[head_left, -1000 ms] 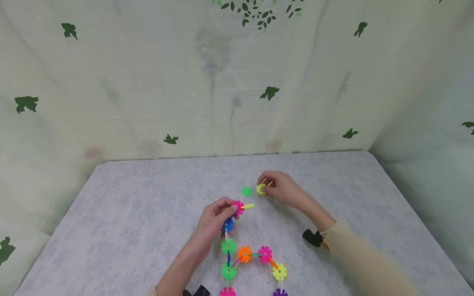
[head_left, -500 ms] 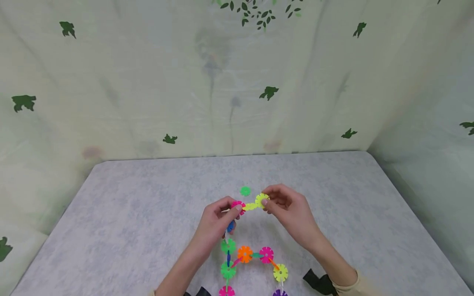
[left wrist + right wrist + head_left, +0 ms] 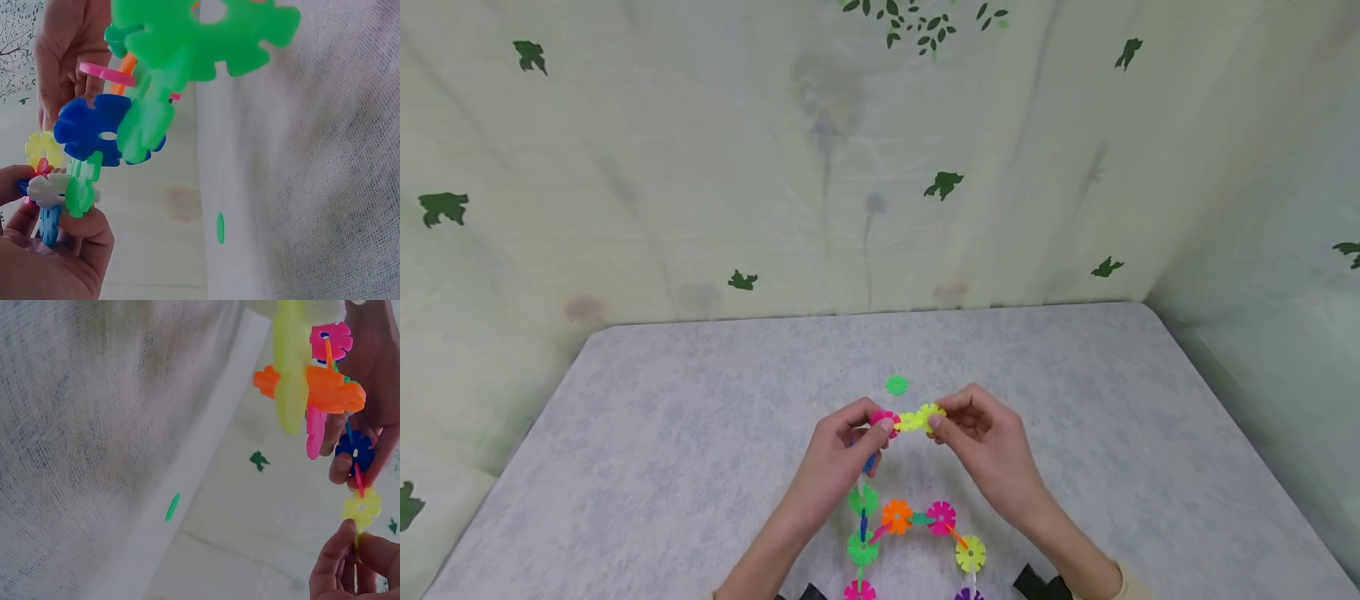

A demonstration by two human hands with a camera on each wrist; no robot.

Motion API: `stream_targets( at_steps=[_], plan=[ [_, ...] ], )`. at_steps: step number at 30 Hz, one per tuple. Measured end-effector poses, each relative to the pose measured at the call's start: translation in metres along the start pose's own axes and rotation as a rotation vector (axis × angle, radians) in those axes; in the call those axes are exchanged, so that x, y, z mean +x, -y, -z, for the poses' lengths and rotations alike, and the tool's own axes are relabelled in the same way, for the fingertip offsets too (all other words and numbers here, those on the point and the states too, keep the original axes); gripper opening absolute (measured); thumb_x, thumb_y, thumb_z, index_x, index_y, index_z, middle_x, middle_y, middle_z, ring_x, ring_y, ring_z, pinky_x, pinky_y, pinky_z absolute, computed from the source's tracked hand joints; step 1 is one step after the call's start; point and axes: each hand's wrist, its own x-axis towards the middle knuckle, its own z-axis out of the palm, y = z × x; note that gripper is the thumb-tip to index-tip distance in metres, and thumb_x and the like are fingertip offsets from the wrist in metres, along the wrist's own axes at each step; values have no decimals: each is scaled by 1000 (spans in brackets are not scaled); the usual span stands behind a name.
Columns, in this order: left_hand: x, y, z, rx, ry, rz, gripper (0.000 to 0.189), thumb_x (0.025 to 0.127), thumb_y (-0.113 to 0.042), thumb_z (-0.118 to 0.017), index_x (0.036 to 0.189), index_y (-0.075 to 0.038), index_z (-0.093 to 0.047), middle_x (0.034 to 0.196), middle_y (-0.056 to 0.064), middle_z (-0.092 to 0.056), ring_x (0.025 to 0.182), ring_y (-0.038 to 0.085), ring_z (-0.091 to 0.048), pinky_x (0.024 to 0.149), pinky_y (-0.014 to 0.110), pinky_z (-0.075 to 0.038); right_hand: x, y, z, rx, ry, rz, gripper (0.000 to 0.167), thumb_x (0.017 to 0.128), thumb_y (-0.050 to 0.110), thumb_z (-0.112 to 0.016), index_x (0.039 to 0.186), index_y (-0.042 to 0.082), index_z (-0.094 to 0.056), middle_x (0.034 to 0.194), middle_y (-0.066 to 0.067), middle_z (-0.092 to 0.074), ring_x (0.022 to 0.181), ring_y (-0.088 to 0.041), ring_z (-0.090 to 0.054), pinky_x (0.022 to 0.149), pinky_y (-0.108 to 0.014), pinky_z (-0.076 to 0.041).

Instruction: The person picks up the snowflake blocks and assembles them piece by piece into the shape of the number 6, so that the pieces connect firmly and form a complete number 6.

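My left hand [image 3: 831, 458] pinches a pink notched snowflake disc [image 3: 889, 423] at the upper end of a linked chain of such discs. A yellow disc [image 3: 908, 422] sticks out from it to the right. My right hand [image 3: 992, 454] pinches another yellow disc [image 3: 929, 416] between thumb and fingers, its edge meeting the first yellow one. Below my left hand the chain runs through a blue disc [image 3: 870, 462], partly hidden by the fingers, and green discs [image 3: 862, 548]. In the left wrist view a white disc [image 3: 50, 190] shows beside my left fingers.
A loose green disc [image 3: 897, 385] lies on the grey table [image 3: 700, 417] beyond my hands. A side branch with an orange disc [image 3: 897, 517], a pink one and a yellow disc [image 3: 971, 553] runs toward the front edge. A patterned curtain [image 3: 700, 167] stands behind the table.
My right hand has come back toward me and left from near the loose green disc, bringing its yellow disc against the one on the chain. My left hand has barely moved.
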Motion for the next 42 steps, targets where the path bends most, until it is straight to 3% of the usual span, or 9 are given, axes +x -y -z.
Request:
stream_targets(
  at_steps=[6,11,19,24,29,36,42],
  plan=[
    [0,-1,0,17,11,2,22,99,-28,-61,90,-8,-62,81,15,-54,56,24,-46,50,26,-38,-1,-3,-4,58,6,-7,12,92,6,-68,102,3,-61,95,-12,-66,80,-28,-68,75,-37,-57],
    [0,1,3,45,-11,68,20,99,-27,-61,91,-8,-63,82,12,-57,56,24,-48,46,24,-36,3,-6,-2,61,57,-45,12,93,13,-68,101,4,-64,93,-12,-67,80,-35,-67,74,-39,-57],
    [3,6,12,-18,-28,148,29,101,-24,-56,94,4,-55,77,13,-54,55,20,-47,45,22,-36,51,-25,13,-177,235,-37,20,99,28,-61,99,11,-71,95,-2,-69,88,-28,-64,79,-42,-55],
    [5,10,13,-26,-28,156,30,101,-26,-55,92,2,-54,73,10,-52,54,19,-47,45,22,-34,85,-49,11,-382,388,-54,21,99,20,-61,113,8,-70,107,-4,-69,95,-22,-63,80,-39,-53],
    [6,13,14,-38,-25,147,27,101,-26,-55,90,-1,-53,73,9,-51,53,19,-47,44,22,-33,112,-70,7,-533,491,-86,28,98,13,-61,125,6,-66,115,-5,-67,101,-21,-61,84,-36,-51],
    [7,15,15,-51,-24,158,24,101,-25,-55,93,-3,-56,75,13,-53,52,19,-47,43,22,-33,128,-83,2,-637,607,-42,30,92,10,-69,122,9,-69,106,-6,-59,85,-18,-53,75,-30,-47],
    [7,15,16,-43,-25,164,26,101,-26,-56,94,-1,-54,75,13,-53,52,19,-46,43,23,-33,129,-86,2,-625,589,-56,21,89,6,-72,109,12,-70,101,-1,-61,84,-15,-54,76,-29,-48]
  ],
)
